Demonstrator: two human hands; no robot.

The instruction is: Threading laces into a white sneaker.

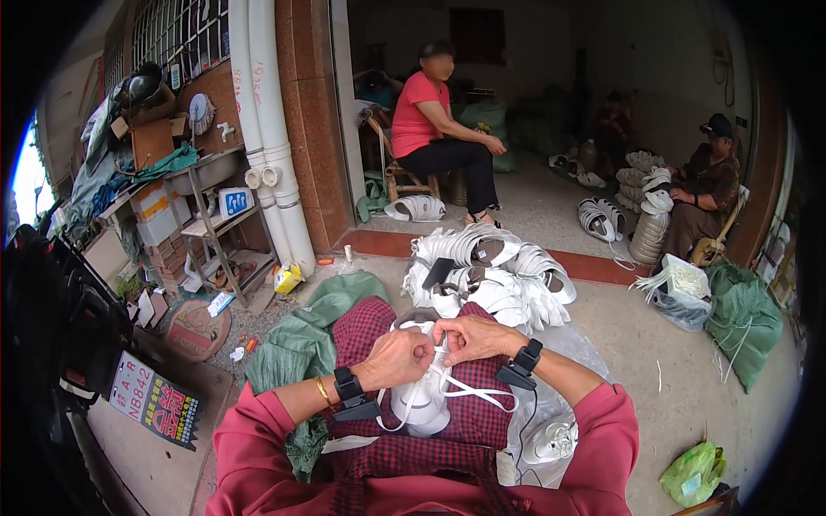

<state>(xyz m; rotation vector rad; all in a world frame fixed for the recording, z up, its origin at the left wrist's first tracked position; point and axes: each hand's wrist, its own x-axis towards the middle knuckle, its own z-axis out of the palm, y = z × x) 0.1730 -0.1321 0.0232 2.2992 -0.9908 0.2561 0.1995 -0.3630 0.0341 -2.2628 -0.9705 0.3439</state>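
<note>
A white lace-up shoe (420, 406) lies on my lap, its toe towards me and its opening away. Over its upper, my left hand (398, 358) is closed in a pinch at the white shoelace (467, 390). My right hand (475, 337) pinches the lace too, close to the eyelets at the shoe's opening. Loose lace ends trail down both sides of the shoe. The fingertips partly hide the spot they hold. Red-and-black checked cloth (361, 331) covers my lap beneath the shoe.
Just ahead lies a heap of white shoe uppers (495, 271) with a dark phone (438, 273) on it. Another white shoe (551, 439) sits on clear plastic at my right. Green sacks (744, 320) flank me. A seated person (430, 120) and a co-worker (710, 176) are beyond.
</note>
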